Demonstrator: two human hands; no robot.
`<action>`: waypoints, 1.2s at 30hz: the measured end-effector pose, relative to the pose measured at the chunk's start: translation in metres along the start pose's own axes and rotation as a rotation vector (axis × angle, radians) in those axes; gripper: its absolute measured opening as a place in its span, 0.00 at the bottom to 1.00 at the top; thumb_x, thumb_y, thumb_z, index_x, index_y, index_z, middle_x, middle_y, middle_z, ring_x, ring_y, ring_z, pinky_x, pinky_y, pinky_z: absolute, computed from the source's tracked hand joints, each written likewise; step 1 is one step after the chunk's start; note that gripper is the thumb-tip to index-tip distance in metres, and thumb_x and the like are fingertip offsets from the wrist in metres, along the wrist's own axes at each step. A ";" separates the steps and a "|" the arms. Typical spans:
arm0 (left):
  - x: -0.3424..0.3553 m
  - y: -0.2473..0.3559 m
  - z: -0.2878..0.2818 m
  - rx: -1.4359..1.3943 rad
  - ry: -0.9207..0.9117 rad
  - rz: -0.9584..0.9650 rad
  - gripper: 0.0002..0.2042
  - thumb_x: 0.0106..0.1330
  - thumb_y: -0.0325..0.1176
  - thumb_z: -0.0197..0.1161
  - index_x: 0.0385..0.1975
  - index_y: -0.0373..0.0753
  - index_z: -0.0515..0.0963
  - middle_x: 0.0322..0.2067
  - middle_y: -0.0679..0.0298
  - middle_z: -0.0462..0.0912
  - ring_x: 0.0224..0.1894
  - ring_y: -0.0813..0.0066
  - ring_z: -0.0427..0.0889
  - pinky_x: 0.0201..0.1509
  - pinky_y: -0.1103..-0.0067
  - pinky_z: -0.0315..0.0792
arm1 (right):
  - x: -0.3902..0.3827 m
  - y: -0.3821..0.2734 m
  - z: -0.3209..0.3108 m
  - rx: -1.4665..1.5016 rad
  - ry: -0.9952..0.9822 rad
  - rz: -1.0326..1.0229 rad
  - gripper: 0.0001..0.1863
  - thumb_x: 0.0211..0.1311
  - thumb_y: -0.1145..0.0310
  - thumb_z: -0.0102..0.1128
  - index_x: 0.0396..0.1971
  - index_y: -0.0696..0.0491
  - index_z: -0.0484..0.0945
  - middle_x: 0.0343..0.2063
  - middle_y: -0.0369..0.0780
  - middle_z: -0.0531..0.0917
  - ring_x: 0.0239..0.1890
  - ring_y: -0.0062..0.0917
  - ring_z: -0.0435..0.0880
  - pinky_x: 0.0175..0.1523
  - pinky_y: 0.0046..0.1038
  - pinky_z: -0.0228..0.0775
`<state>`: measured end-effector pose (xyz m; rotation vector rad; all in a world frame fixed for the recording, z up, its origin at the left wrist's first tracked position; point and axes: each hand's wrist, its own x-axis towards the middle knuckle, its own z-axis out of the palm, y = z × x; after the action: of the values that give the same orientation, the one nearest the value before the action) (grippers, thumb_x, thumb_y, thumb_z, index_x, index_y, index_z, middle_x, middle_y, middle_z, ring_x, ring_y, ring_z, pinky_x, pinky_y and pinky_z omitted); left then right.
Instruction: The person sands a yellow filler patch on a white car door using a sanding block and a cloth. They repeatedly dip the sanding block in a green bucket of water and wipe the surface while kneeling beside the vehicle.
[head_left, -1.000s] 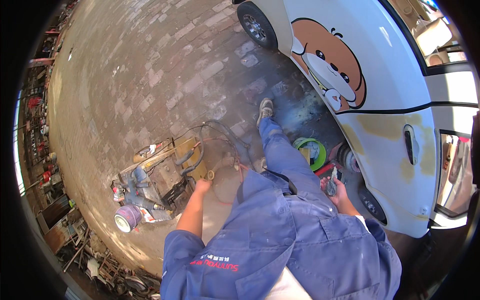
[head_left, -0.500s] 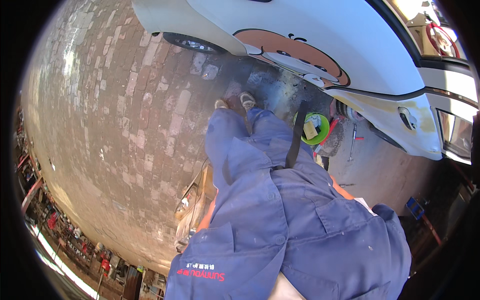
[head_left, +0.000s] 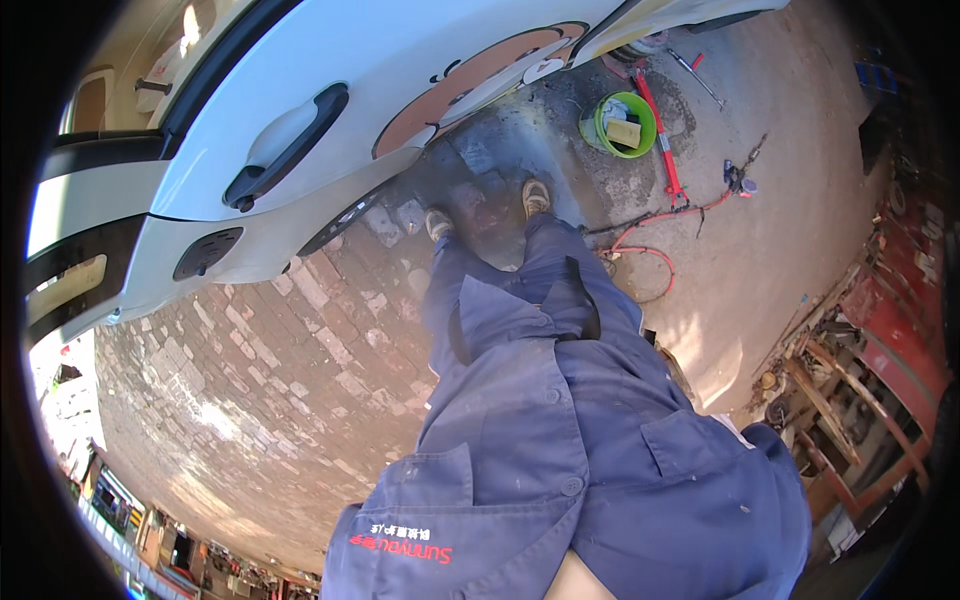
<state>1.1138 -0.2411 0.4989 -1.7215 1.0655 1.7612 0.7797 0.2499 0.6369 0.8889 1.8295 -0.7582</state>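
**Person stands beside white vehicle, both hands hidden**

Neither of the 2 hands shows, so I cannot tell how far open they are or whether they hold anything. The white vehicle fills the upper left, its black handle and brown cartoon animal facing the person. The 2 shoes are planted near its lower side, by the right edge of the brick paving. Just past that edge, on darkened ground, stands a green bucket with a yellow block inside. A long red bar lies just beside the bucket. A red hose loops nearby, and a silver tool lies toward the vehicle's end. Wooden pieces lie at the far right edge of the ground.
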 end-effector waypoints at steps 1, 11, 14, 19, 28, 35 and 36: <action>-0.001 0.005 -0.011 0.035 -0.003 0.000 0.23 0.80 0.52 0.56 0.42 0.33 0.81 0.34 0.55 0.89 0.31 0.66 0.87 0.36 0.70 0.80 | -0.008 0.024 0.006 0.041 0.006 0.024 0.26 0.80 0.49 0.58 0.60 0.58 0.81 0.48 0.40 0.88 0.49 0.28 0.85 0.58 0.33 0.76; -0.052 0.013 -0.032 0.396 -0.073 -0.161 0.22 0.80 0.51 0.57 0.42 0.33 0.80 0.34 0.55 0.89 0.30 0.67 0.87 0.36 0.70 0.80 | -0.024 0.209 0.073 0.319 -0.079 0.226 0.24 0.81 0.50 0.58 0.56 0.57 0.83 0.43 0.38 0.88 0.46 0.26 0.84 0.53 0.33 0.75; -0.051 0.059 -0.026 0.513 -0.050 -0.171 0.22 0.79 0.51 0.57 0.42 0.32 0.80 0.34 0.54 0.89 0.30 0.67 0.87 0.36 0.70 0.80 | 0.004 0.218 0.069 0.373 -0.068 0.214 0.24 0.81 0.50 0.58 0.55 0.57 0.84 0.42 0.37 0.88 0.45 0.25 0.84 0.52 0.33 0.74; -0.003 0.185 0.022 0.833 0.212 0.158 0.17 0.78 0.45 0.59 0.40 0.34 0.78 0.28 0.57 0.87 0.25 0.70 0.84 0.32 0.74 0.77 | 0.113 0.167 -0.003 0.407 0.246 -0.131 0.22 0.81 0.52 0.57 0.50 0.57 0.85 0.36 0.39 0.87 0.39 0.22 0.82 0.47 0.31 0.74; 0.025 0.321 0.328 0.741 -0.263 0.780 0.12 0.79 0.38 0.66 0.45 0.33 0.78 0.33 0.65 0.85 0.38 0.79 0.81 0.46 0.79 0.75 | 0.178 -0.112 -0.041 0.297 0.256 -0.714 0.17 0.76 0.58 0.65 0.40 0.61 0.83 0.24 0.38 0.84 0.28 0.20 0.79 0.38 0.33 0.74; 0.072 0.311 0.508 0.809 -0.698 1.007 0.45 0.71 0.55 0.72 0.76 0.31 0.58 0.68 0.41 0.71 0.70 0.52 0.73 0.69 0.65 0.73 | 0.176 -0.236 0.040 0.230 0.241 -0.832 0.23 0.72 0.66 0.63 0.62 0.59 0.73 0.43 0.56 0.88 0.48 0.54 0.89 0.53 0.45 0.80; 0.086 0.312 0.525 0.758 -0.809 0.901 0.44 0.74 0.51 0.71 0.78 0.32 0.54 0.70 0.43 0.68 0.73 0.53 0.70 0.72 0.64 0.70 | 0.183 -0.247 0.046 0.200 0.233 -0.853 0.25 0.71 0.67 0.63 0.64 0.59 0.71 0.45 0.57 0.87 0.50 0.55 0.88 0.54 0.46 0.80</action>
<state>0.5356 -0.0356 0.4387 0.0105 1.8561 1.8185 0.5412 0.1241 0.4814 0.2788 2.3878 -1.4220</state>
